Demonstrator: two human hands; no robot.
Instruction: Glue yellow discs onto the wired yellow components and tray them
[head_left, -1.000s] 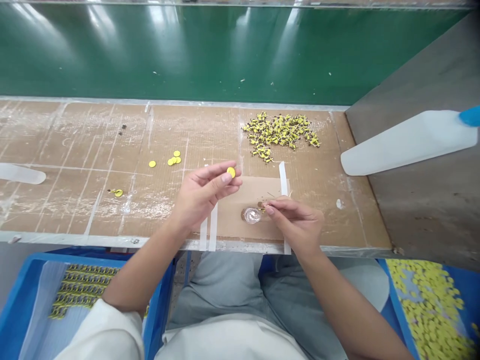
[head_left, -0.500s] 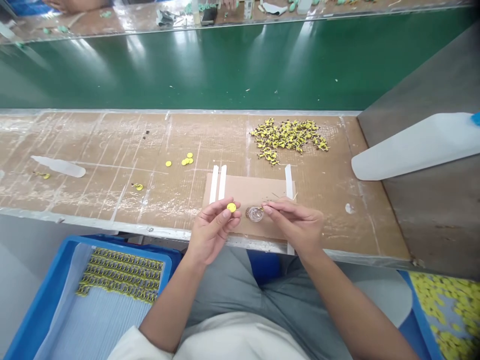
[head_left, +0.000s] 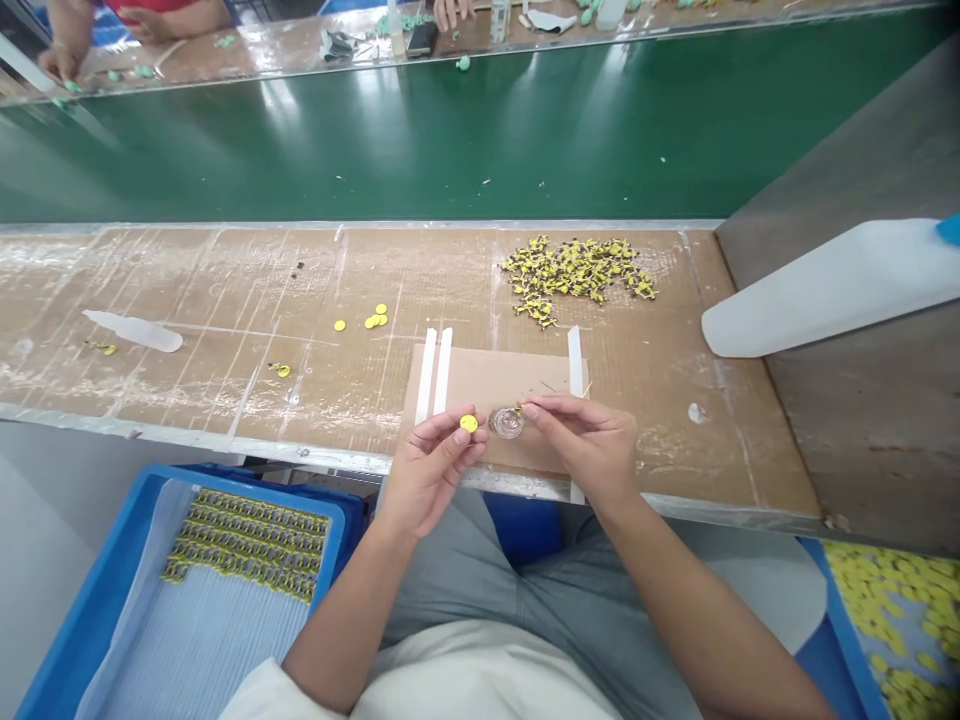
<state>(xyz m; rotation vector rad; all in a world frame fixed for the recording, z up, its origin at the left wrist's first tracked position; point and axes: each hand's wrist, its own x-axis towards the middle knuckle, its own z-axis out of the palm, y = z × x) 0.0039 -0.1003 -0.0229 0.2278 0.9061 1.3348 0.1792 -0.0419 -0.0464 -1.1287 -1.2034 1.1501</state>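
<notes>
Between the thumb and fingers of my left hand (head_left: 433, 465) is a round yellow disc (head_left: 469, 423) with small dark marks on its face. My right hand (head_left: 589, 445) pinches a tiny yellow and dark piece (head_left: 519, 409) at the rim of a small clear glass dish (head_left: 507, 423). That dish stands on a cardboard sheet (head_left: 502, 375) between my two hands. Beyond the sheet lies a heap of small yellow and black pieces (head_left: 574, 270). Several plain yellow discs (head_left: 375, 321) rest on the bench to the left.
A white squeeze bottle (head_left: 139, 332) lies at left; a large white bottle (head_left: 825, 290) juts in from the right. Blue trays hold rows of pieces (head_left: 247, 540) and loose yellow discs (head_left: 900, 610). Across the green belt (head_left: 450, 140), other people's hands (head_left: 150, 22) show.
My left hand with the yellow disc has shifted slightly right and down. My right hand has moved slightly left, still pinching its piece. A green piece has appeared on the belt's far edge.
</notes>
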